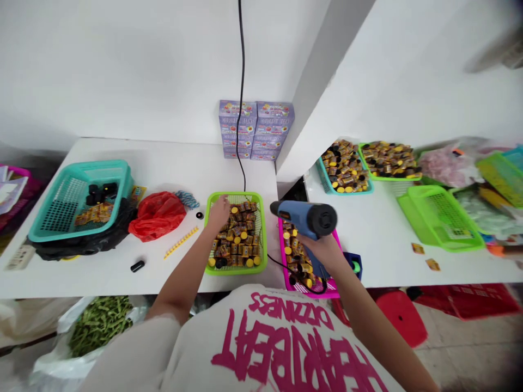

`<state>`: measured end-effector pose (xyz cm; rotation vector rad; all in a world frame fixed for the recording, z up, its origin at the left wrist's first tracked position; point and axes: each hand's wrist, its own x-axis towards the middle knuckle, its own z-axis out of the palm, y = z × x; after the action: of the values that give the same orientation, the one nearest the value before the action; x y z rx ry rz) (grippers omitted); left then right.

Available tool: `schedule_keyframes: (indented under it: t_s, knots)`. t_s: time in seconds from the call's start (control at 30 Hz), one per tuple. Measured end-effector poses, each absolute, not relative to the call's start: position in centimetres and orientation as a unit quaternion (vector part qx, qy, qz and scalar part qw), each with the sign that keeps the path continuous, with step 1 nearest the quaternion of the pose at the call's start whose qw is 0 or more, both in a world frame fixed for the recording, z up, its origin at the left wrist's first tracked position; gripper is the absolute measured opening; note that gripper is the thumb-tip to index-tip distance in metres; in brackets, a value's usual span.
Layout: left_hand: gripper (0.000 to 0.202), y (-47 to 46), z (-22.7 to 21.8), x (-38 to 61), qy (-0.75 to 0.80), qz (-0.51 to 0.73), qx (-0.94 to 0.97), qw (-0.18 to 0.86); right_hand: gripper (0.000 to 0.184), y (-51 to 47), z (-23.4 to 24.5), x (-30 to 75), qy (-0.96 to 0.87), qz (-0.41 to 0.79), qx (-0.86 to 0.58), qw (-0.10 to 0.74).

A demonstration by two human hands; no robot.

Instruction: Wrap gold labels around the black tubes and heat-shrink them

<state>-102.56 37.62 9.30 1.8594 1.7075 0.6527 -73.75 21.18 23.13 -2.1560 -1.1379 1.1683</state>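
My left hand (219, 212) reaches into the far left corner of a lime-green mesh basket (263, 234), its fingers down on a heap of small bottles (239, 239) with yellow or black caps and brown-gold labels. I cannot tell whether it grips one. My right hand (322, 253) is shut around the handle of a blue heat gun (306, 219), whose black cord trails below it. The gun is held above a pink mesh basket (310, 288) with more of these bottles (294, 256), partly hidden by the gun and my forearm.
On the white counter lie a teal basket (77, 198), a red plastic bag (157, 216) and a black bag (85, 242). Stacked purple boxes (255, 129) stand behind a black cable (242, 92). Further filled baskets (343, 169) sit on the right-hand counter.
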Motion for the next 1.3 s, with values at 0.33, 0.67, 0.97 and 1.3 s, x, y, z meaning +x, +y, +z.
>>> schedule_keyframes:
  t_s: [0.33, 0.67, 0.97, 1.3]
  knots:
    - [0.036, 28.5, 4.8, -93.5, 0.511, 0.044, 0.828, 0.226, 0.030, 20.9, 24.6, -72.5, -0.383, 0.372, -0.762, 0.366]
    - [0.047, 23.4, 6.9, -102.9, 0.486, 0.091, 0.837, 0.233, 0.017, 25.6, 21.8, -75.8, -0.440, 0.471, -0.738, 0.197]
    - [0.036, 36.8, 8.0, -106.2, 0.624, 0.139, 0.737, 0.217, 0.013, 26.6, 21.3, -77.2, -0.426, 0.509, -0.729, 0.168]
    - [0.043, 39.1, 5.3, -99.1, 0.573, 0.020, 0.781, 0.249, 0.025, 24.0, 23.6, -73.1, -0.376, 0.409, -0.794, 0.247]
